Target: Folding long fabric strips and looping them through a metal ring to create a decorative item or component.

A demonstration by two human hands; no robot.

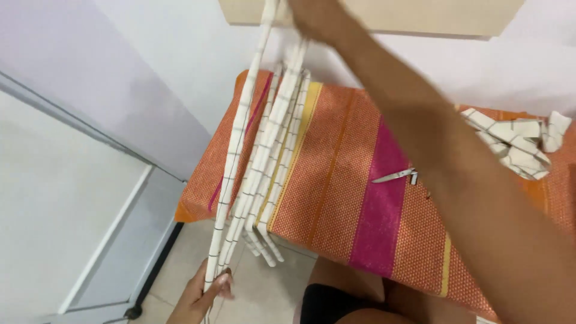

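Note:
My left hand [201, 295], at the bottom of the view, pinches the lower end of a long white checked fabric strip [236, 144]. My right hand [315, 18] reaches up across the view and grips the upper end of that strip near the top edge, so the strip is stretched between both hands. Several more white checked strips [279, 150] hang down beside it, over the left end of an orange, pink and yellow woven mat [348, 180].
Small metal scissors [397, 176] lie on the mat near its pink stripe. A pile of checked fabric scraps [519, 144] sits at the right. A beige board [420, 15] is at the top. Tiled floor [270, 294] and a door frame [108, 240] lie at the left.

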